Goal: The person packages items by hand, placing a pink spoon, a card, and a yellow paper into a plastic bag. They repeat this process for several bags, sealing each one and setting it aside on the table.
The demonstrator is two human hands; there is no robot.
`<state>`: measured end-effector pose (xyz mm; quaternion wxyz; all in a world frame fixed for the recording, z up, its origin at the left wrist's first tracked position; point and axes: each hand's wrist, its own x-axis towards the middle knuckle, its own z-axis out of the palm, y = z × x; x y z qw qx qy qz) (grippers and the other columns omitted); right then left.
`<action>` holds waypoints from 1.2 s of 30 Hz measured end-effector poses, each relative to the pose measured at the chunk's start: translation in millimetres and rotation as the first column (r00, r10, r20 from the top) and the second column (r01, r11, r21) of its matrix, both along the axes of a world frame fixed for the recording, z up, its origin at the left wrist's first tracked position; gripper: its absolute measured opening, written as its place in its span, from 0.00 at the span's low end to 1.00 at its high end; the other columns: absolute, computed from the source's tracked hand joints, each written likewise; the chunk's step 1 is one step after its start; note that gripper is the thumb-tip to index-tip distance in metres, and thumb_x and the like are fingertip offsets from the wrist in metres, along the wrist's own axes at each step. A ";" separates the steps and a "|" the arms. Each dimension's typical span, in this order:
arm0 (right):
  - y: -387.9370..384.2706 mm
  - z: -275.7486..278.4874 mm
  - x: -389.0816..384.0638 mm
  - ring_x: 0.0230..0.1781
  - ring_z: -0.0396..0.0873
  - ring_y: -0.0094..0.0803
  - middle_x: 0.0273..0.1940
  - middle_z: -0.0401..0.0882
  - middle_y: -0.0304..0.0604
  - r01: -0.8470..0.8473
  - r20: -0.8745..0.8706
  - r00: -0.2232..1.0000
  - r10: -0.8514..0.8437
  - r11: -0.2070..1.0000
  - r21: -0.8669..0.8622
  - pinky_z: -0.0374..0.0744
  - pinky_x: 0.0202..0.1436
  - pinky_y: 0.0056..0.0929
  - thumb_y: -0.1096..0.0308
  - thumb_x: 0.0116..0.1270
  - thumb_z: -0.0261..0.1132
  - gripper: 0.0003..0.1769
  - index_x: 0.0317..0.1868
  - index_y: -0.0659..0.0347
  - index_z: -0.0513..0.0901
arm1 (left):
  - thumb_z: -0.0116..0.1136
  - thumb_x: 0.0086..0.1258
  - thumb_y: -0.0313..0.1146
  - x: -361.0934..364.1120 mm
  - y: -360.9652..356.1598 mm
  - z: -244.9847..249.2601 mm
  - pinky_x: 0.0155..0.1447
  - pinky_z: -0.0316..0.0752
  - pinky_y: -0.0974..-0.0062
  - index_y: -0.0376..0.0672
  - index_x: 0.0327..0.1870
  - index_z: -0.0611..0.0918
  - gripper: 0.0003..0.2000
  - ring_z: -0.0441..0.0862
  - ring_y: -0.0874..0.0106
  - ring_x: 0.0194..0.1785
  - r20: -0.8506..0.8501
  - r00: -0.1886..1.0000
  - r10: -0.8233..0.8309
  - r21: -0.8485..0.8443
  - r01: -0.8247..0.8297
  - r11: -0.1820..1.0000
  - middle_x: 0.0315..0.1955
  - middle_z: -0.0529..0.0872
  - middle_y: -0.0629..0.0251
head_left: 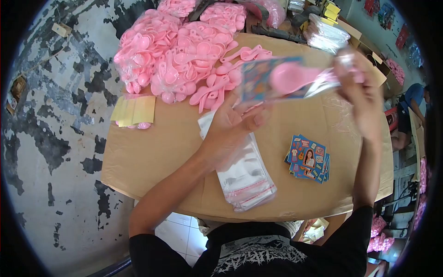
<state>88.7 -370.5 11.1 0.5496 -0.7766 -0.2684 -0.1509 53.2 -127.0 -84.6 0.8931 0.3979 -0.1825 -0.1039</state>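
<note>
A clear plastic bag (pixel 318 85) holds a pink plastic spoon (pixel 288 78) and a blue printed card (pixel 253 81), all blurred by motion. My right hand (pixel 362 92) grips it at the right end, around the spoon's handle. At the bag's lower left, my left hand (pixel 235 127) is curled against it, with its fingertips partly hidden behind the card. Below the left hand lies a stack of clear plastic bags (pixel 247 175). To its right sits a small pile of blue printed cards (pixel 307 159), showing a person's picture and small drawings.
Loose pink spoons (pixel 217 85) and bulging bags of spoons (pixel 184 51) cover the back left of the brown-covered table (pixel 152 171). Yellow cards (pixel 134 111) rest at the left edge. Plastic packs (pixel 325 34) stand behind. A person (pixel 410 108) is at the far right.
</note>
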 end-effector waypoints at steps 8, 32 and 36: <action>3.2 28.4 -31.9 0.24 0.69 0.13 0.27 0.78 0.35 -0.009 0.202 0.976 0.080 0.943 -0.332 0.65 0.25 0.15 0.79 0.64 0.60 0.04 0.37 0.65 0.80 | 0.70 0.61 0.31 -14.0 -8.6 11.5 0.72 0.62 0.67 0.34 0.73 0.54 0.43 0.63 0.65 0.71 0.563 0.817 0.126 0.577 -0.498 0.648 0.66 0.65 0.50; 32.0 -9.1 -23.7 0.33 0.81 0.35 0.34 0.82 0.45 -0.112 0.127 0.978 0.166 0.929 -0.352 0.79 0.38 0.31 0.74 0.61 0.67 0.11 0.45 0.61 0.82 | 0.36 0.82 0.36 -36.4 -25.4 21.8 0.54 0.80 0.71 0.37 0.70 0.62 0.21 0.82 0.67 0.54 0.005 0.996 0.086 0.454 -0.079 0.887 0.54 0.79 0.57; 33.0 -18.9 -15.1 0.43 0.79 0.37 0.40 0.79 0.41 0.162 0.555 0.822 0.130 0.880 -0.446 0.79 0.48 0.36 0.70 0.55 0.69 0.10 0.40 0.59 0.85 | 0.37 0.82 0.35 -37.0 -29.1 24.5 0.53 0.80 0.74 0.35 0.70 0.63 0.21 0.81 0.71 0.53 0.088 0.985 0.149 0.487 -0.173 0.856 0.55 0.78 0.61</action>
